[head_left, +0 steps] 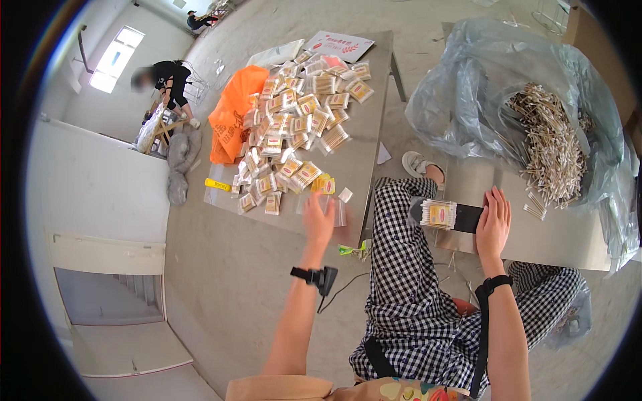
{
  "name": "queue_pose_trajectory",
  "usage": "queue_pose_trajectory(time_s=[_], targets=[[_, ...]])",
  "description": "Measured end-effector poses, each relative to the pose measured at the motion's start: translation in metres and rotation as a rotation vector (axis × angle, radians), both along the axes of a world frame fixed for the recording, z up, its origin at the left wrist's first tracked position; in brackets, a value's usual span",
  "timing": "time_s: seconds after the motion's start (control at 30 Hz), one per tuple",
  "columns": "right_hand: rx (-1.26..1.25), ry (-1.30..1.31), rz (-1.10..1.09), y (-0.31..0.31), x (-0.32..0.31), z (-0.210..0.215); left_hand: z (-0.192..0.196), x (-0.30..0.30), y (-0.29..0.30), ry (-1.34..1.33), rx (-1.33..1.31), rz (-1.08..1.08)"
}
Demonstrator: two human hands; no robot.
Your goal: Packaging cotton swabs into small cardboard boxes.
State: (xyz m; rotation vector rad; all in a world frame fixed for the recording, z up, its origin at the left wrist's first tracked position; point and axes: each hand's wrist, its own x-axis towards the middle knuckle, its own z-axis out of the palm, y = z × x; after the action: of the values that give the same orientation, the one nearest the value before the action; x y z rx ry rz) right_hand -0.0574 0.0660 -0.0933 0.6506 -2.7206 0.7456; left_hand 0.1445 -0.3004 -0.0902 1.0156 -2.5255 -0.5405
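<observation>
My left hand [319,215] reaches over the near edge of the left-hand table, slightly blurred, thumb and fingers apart. Beside it lie clear plastic bags [340,212], and whether the fingers touch them I cannot make out. Just beyond its fingertips is a yellow card [324,184]. On the right, my right hand [493,220] lies with fingers stretched out across the end of a flat black strip [467,218]. A bundle of cotton swabs with a yellow label [439,214] rests on the strip's other end, with clear film around its left side.
Many packets of cotton swabs [294,123] are heaped on the left table [372,73], beside an orange bag [234,113] and a yellow marker-like object [217,184]. Loose swabs [552,147] spill from a large clear bag [461,80] on the right table. Another person [175,83] bends over at far left.
</observation>
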Motion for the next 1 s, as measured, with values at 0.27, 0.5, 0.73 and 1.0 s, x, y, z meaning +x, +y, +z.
queue_pose_trajectory(time_s=[0.27,0.5,0.73,1.0], targets=[[-0.022,0.038,-0.009,0.0,-0.003,-0.003,-0.017,-0.04,-0.128,0.132,0.269,0.084],[-0.018,0.056,-0.016,0.003,-0.004,-0.004,-0.014,-0.033,-0.136,0.341,0.42,0.127],[-0.018,0.024,-0.012,0.005,-0.003,0.0,0.002,-0.037,-0.082,-0.105,0.139,-0.072],[-0.025,-0.005,0.019,-0.003,0.002,0.002,-0.008,-0.06,-0.084,-0.25,0.078,0.032]])
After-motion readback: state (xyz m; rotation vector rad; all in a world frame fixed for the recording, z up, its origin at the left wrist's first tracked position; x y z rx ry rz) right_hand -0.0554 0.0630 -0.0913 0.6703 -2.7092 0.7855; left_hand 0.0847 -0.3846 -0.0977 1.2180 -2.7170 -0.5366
